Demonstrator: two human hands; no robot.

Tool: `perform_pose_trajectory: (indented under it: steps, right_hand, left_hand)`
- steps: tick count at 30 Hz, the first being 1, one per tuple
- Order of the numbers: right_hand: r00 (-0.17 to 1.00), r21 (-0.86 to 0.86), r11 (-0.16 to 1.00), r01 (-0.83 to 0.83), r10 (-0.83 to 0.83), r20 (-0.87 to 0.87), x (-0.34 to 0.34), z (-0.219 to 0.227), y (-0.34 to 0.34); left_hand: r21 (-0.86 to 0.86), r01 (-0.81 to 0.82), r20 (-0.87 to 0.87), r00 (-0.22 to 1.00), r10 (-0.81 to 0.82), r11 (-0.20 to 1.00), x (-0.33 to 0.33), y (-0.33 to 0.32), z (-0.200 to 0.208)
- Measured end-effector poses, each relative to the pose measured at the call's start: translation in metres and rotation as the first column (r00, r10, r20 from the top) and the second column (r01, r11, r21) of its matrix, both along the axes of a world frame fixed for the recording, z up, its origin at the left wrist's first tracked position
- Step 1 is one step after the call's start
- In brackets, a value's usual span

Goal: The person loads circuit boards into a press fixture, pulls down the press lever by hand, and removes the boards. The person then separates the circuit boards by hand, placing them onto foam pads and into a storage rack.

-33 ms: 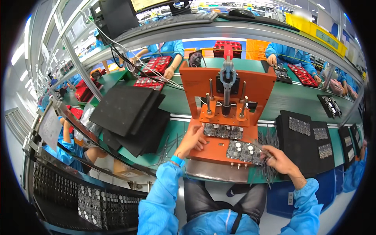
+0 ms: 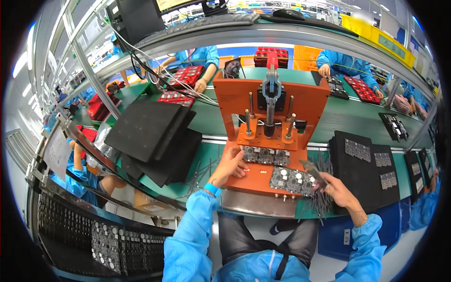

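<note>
Two grey circuit boards sit on my orange press jig, studded with components. Left hand rests spread beside one; right hand pinches a dark strip.

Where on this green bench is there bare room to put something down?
Bare green bench top lies behind the orange press jig, up to the dark foam tray at right. A smaller patch sits between the stacked black foam sheets and the jig. Around the right hand, loose metal pins crowd everything.
</note>
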State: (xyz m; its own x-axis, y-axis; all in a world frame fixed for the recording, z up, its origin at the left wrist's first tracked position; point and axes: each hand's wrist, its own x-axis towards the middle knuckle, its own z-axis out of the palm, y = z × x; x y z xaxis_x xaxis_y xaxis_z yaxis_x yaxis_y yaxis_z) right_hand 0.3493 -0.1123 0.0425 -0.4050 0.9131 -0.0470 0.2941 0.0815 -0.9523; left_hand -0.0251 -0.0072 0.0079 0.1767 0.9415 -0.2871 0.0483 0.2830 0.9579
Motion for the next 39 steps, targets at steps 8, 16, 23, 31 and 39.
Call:
perform_pose_trajectory:
  steps: [8, 16, 23, 31, 39]
  right_hand:
    - [0.821, 0.535, 0.834, -0.134, -0.209, 0.531, -0.011, -0.001, 0.020]
    - [0.735, 0.593, 0.752, -0.290, -0.222, 0.641, -0.030, -0.008, 0.081]
    - [0.723, 0.570, 0.694, -0.440, -0.104, 0.683, -0.092, -0.016, 0.104]
    - [0.788, 0.632, 0.658, -0.409, -0.095, 0.608, -0.139, -0.029, 0.134]
    - [0.703, 0.508, 0.770, -0.385, -0.112, 0.702, -0.145, -0.019, 0.124]
  left_hand:
    - [0.032, -0.114, 0.226, 0.968, 0.104, 0.993, 0.010, 0.008, -0.009]
    - [-0.041, -0.185, 0.284, 0.940, 0.189, 0.982, -0.012, -0.043, -0.004]
    - [-0.109, -0.272, 0.307, 0.905, 0.293, 0.956, -0.019, -0.194, -0.051]
    - [-0.280, -0.079, 0.482, 0.850, 0.211, 0.957, 0.015, -0.257, -0.082]
    - [-0.300, 0.059, 0.575, 0.808, 0.131, 0.952, 0.017, -0.244, -0.072]
